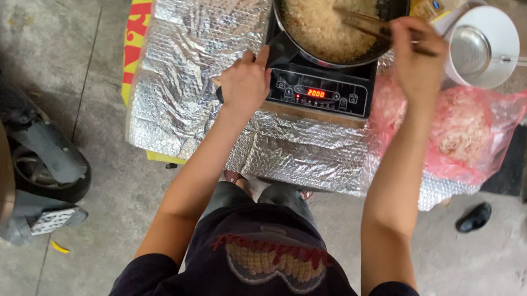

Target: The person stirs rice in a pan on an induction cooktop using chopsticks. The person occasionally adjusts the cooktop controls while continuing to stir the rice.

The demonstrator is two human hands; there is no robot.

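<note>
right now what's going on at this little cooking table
A person stands over a foil-covered table, cooking. The right hand holds wooden chopsticks in a dark pan of pale shredded food on a black induction cooker whose display is lit. The left hand grips the pan handle. A pink bag of more shreds lies right of the cooker, with a strainer in a white pot behind it.

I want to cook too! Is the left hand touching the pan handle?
Touching. The head view shows the left hand wrapped around the dark pan handle, with no gap between them.
</note>
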